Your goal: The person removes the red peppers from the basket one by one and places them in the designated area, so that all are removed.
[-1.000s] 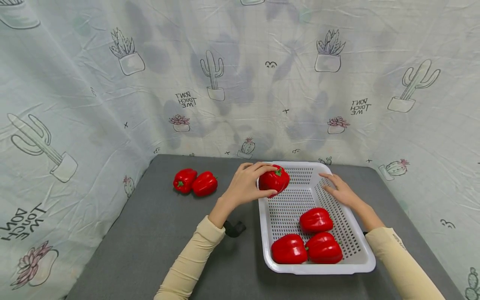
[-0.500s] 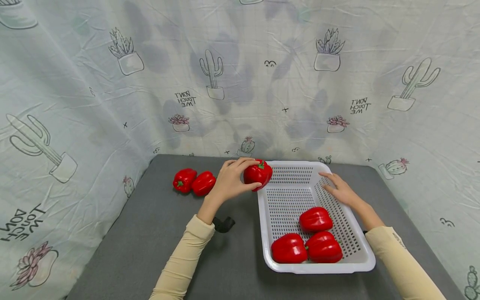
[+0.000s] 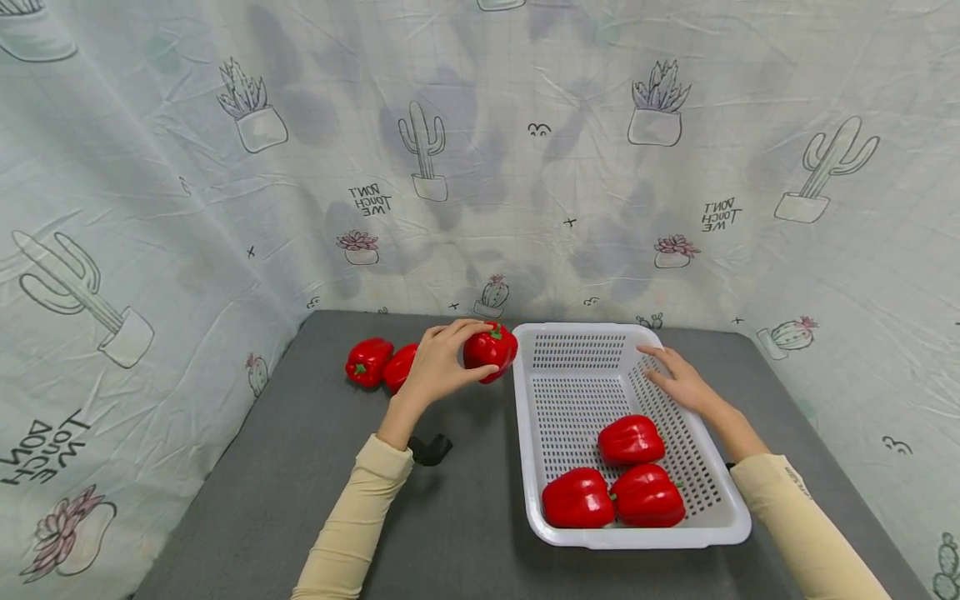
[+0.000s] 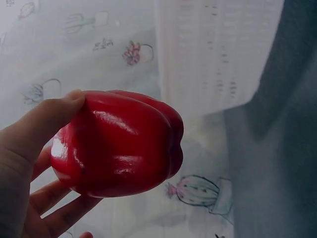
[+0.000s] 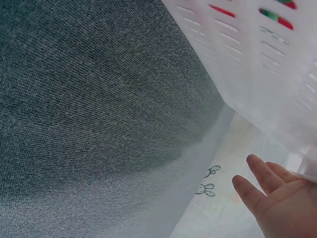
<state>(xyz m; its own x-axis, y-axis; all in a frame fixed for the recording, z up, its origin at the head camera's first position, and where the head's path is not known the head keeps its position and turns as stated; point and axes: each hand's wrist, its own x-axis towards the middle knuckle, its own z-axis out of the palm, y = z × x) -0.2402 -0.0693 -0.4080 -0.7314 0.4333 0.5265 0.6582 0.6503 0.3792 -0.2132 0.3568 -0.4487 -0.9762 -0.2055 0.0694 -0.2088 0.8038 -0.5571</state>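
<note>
A glossy red bell pepper (image 3: 489,354) with a green stem is held by my left hand (image 3: 437,363), thumb on one side and fingers on the other. In the left wrist view the same bell pepper (image 4: 121,146) is raised above the table. It hangs just left of a white perforated plastic basket (image 3: 528,467). Three red bell peppers lie in the basket's near part, one of them a red bell pepper (image 3: 632,440) by the middle. My right hand (image 3: 681,385) rests at the basket's right rim; in the right wrist view its straight fingers (image 5: 265,173) spread outside the wall.
Two more red peppers, the left pepper (image 3: 367,362) and the partly hidden right pepper (image 3: 398,369), lie on the grey table (image 3: 300,467) at the back left. A pale cactus-print curtain (image 3: 487,167) encloses the table behind and at the sides.
My left hand has moved left with the bell pepper, from over the basket's left rim to outside it. It now partly covers one table pepper. The right hand has stayed put.
</note>
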